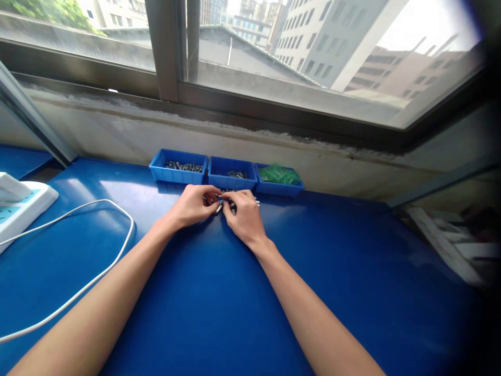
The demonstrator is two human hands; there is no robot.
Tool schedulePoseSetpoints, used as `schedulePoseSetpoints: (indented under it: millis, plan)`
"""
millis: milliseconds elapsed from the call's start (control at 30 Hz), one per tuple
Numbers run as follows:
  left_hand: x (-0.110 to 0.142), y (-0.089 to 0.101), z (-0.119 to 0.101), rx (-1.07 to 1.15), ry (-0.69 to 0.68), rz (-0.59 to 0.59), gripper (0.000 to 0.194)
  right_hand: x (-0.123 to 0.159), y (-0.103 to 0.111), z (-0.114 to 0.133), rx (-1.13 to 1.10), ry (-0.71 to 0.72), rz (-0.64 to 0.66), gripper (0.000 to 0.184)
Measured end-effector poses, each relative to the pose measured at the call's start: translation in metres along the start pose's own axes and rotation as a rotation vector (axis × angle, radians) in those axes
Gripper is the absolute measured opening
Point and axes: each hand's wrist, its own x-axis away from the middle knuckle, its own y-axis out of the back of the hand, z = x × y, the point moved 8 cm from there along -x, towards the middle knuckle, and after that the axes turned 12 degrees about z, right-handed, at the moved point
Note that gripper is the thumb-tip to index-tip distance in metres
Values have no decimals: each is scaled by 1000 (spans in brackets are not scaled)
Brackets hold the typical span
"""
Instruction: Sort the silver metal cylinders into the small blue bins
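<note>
Both hands meet just in front of the blue bins, their fingertips almost touching. My left hand (195, 204) is closed in a pinch, and a small dark and silver metal part (218, 209) shows at its fingertips. From the other side my right hand (246, 215) also pinches at small metal pieces; its fingers hide most of them. More small metal parts (227, 190) lie on the table behind the fingers, partly covered. The exact shape of what each hand grips is too small to make out.
Along the wall stand a left bin (172, 174) of small grey metal parts, a middle bin (230, 181) with fewer, and a right bin (274, 188) holding a green plastic bag (278, 174). A white cable (131, 224) and power strip (43, 196) lie left on the blue table (219, 313).
</note>
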Motion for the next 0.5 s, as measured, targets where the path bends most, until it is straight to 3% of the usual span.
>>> schedulePoseSetpoints:
  millis: [500]
  plan:
    - [0, -3, -2, -67, -55, -2, 24, 0, 0, -3, -94, -36, -12, 22]
